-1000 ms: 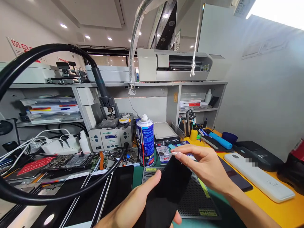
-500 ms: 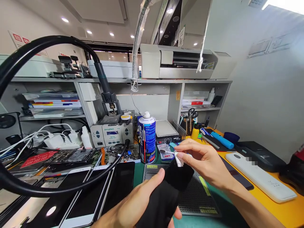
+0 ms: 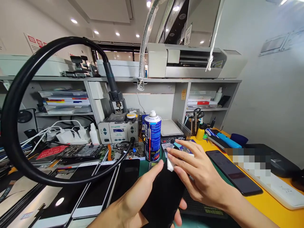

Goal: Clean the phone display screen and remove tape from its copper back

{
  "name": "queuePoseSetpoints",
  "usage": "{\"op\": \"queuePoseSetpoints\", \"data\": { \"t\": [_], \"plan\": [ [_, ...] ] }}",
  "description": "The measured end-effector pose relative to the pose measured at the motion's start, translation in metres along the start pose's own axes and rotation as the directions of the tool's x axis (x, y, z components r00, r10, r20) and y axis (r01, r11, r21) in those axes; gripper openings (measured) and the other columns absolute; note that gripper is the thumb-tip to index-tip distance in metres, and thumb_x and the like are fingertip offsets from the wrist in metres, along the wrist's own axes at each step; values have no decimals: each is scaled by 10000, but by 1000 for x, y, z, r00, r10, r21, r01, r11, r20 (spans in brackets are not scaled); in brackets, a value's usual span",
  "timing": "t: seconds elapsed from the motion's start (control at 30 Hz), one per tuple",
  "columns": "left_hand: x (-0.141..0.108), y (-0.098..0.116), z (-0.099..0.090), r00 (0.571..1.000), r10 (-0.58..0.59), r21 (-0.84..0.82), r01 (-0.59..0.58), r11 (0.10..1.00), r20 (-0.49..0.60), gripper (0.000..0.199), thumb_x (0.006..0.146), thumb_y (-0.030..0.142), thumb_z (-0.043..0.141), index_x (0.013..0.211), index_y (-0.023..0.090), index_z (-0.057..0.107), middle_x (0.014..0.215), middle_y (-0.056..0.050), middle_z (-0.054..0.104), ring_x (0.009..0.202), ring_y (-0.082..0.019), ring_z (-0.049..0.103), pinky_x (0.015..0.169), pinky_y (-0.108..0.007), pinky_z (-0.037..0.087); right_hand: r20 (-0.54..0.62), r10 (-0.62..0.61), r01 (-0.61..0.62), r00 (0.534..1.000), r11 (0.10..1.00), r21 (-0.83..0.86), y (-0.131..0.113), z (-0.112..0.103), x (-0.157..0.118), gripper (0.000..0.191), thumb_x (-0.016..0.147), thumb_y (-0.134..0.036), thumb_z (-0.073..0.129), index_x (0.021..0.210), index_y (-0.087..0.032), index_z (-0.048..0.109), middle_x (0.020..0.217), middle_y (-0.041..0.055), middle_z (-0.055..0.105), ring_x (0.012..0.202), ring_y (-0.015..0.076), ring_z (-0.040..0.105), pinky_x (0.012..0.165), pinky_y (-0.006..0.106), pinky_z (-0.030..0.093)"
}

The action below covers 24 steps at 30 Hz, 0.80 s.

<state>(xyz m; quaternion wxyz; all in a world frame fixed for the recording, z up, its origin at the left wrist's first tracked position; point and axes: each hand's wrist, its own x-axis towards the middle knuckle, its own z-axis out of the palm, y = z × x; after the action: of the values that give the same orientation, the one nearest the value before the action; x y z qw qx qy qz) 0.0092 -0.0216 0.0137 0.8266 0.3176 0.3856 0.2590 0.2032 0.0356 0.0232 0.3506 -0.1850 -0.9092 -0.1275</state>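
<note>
A flat black phone-like panel (image 3: 163, 196) lies tilted in my left hand (image 3: 140, 193), the thumb along its left edge and fingertips showing at its right edge. My right hand (image 3: 201, 172) is at the panel's upper end, its fingers closed around a small white wipe (image 3: 170, 165) pressed on the surface. Beneath both hands is a dark perforated mat (image 3: 206, 205) on a green work surface. A blue spray can (image 3: 152, 137) stands upright just beyond the panel.
Several phones and screens, one a white-edged phone (image 3: 86, 190), lie at the left under a thick black hose (image 3: 11, 126). A soldering station (image 3: 118, 131) stands behind. At the right are a dark phone (image 3: 234, 172) and a white power bank (image 3: 280, 186).
My right hand has moved slightly left and lower, its fingers now flatter over the wipe and panel. The panel's face is turned more toward the camera. The whole view has shifted, showing more at the left.
</note>
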Motion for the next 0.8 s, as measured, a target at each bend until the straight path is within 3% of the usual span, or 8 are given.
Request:
{"op": "queuePoseSetpoints", "data": {
  "t": [0.1, 0.17, 0.3, 0.4, 0.5, 0.63, 0.7, 0.8],
  "plan": [
    [-2, 4, 1, 997, 38, -58, -35, 998, 63, 1027, 787, 848, 77, 804, 37, 706, 673, -126, 645, 520, -179, 621, 542, -278, 490, 158, -39, 52, 987, 996, -78, -5, -4, -1, 521, 918, -184, 508, 1436, -180, 462, 1505, 51, 483, 1459, 371, 236, 1142, 632, 184],
    [-5, 6, 1, 986, 125, -123, -111, 986, 107, 959, 824, 818, 130, 807, 48, 702, 683, -120, 654, 538, -186, 631, 545, -293, 510, 247, -75, 101, 966, 990, -96, -11, -5, -2, 577, 927, -257, 499, 1486, -161, 396, 1575, 41, 358, 1487, 391, 134, 1163, 655, 47],
    [-8, 5, -1, 950, 302, -273, -271, 923, 79, 688, 926, 665, 305, 944, 108, 708, 706, -73, 688, 541, -156, 627, 587, -281, 524, 297, -140, 176, 945, 980, -97, -23, -3, -9, 697, 931, -415, 504, 1531, -116, 313, 1601, 56, 278, 1495, 388, 53, 1165, 583, -173],
    [-6, 3, -4, 945, 323, -310, -289, 906, 62, 661, 919, 670, 333, 1001, 127, 700, 776, -83, 712, 552, -169, 639, 583, -307, 538, 306, -100, 141, 947, 983, -114, -23, -1, -14, 740, 929, -445, 505, 1549, -116, 267, 1615, 58, 236, 1495, 387, 23, 1167, 574, -175],
    [-4, 2, -3, 938, 339, -257, -311, 915, 72, 738, 904, 706, 299, 1016, 92, 694, 832, -119, 703, 623, -203, 658, 546, -327, 550, 322, 20, 29, 947, 989, -147, -16, -1, -15, 753, 945, -426, 476, 1574, -149, 170, 1634, 44, 167, 1499, 382, 6, 1179, 624, -45],
    [-7, 3, 2, 951, 306, -231, -290, 929, 35, 751, 898, 713, 301, 888, 78, 702, 827, -107, 676, 607, -181, 642, 507, -295, 539, 315, 146, -84, 938, 976, -201, -11, -8, -10, 707, 981, -379, 419, 1583, -214, 90, 1641, 2, 141, 1506, 353, 12, 1162, 662, 88],
    [-8, 4, 3, 951, 308, -238, -292, 926, 32, 749, 907, 700, 294, 849, 77, 704, 783, -101, 672, 571, -172, 629, 511, -300, 541, 309, 144, -79, 940, 974, -213, -15, -11, -8, 706, 979, -375, 418, 1583, -209, 93, 1642, -7, 132, 1508, 341, 5, 1173, 640, 55],
    [-9, 3, 2, 948, 313, -285, -283, 916, 65, 693, 909, 677, 355, 889, 82, 710, 666, -82, 662, 540, -174, 631, 512, -285, 531, 338, 22, 47, 941, 980, -195, -31, -13, -6, 720, 967, -454, 433, 1570, -151, 180, 1636, 16, 164, 1506, 345, -6, 1183, 560, -123]
  ]
}}
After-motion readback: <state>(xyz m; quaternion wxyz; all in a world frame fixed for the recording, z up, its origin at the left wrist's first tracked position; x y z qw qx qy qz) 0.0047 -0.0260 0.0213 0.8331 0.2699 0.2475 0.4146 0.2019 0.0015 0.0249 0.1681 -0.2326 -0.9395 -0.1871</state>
